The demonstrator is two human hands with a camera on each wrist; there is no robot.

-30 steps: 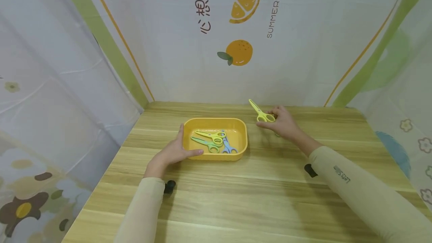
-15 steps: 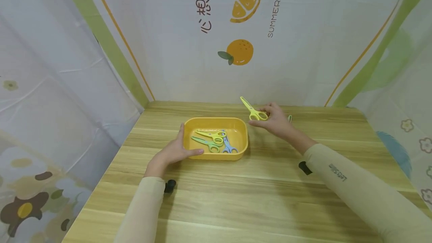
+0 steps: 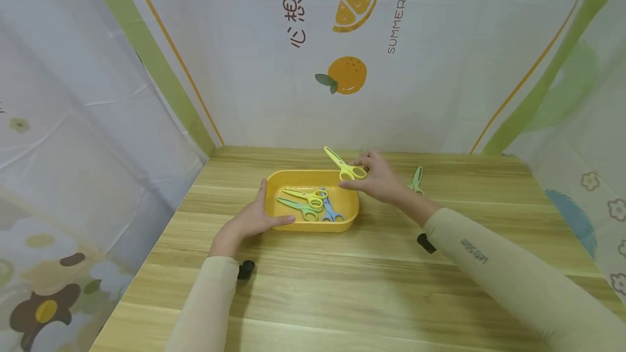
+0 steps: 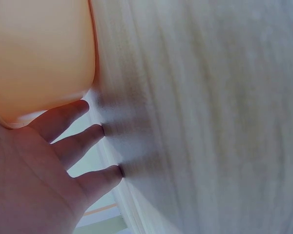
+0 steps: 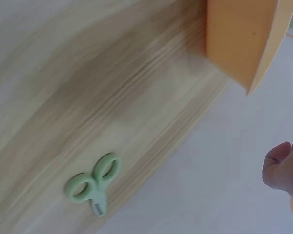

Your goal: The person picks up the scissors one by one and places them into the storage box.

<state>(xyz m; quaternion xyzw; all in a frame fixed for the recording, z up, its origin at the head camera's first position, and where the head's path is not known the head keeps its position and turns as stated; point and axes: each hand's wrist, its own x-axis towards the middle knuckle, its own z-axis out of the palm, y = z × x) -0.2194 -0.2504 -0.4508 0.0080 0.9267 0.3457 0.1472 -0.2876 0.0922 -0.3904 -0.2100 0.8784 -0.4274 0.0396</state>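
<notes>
In the head view my left hand (image 3: 249, 220) lies against the left end of a yellow plastic box (image 3: 349, 227), thumb along its front rim. The left wrist view shows those fingers spread and fairly straight, touching box and tabletop. Inside the box lie yellow scissors (image 3: 305, 196), green scissors (image 3: 299, 206) and blue scissors (image 3: 329, 209). Above the box's right back corner, my right hand (image 3: 381, 178) pinches another pair of yellow scissors (image 3: 344, 167) by the handles, blades pointing up and left.
Light green scissors (image 5: 95, 184) lie on the wooden table (image 3: 342, 292) to the right of the box, partly hidden by my right wrist in the head view. A printed curtain (image 3: 264, 96) hangs along the table's back edge.
My right hand has carried the yellow scissors leftward, from beside the box to over its right end. The green scissors behind that hand have come into view. My left hand stays put.
</notes>
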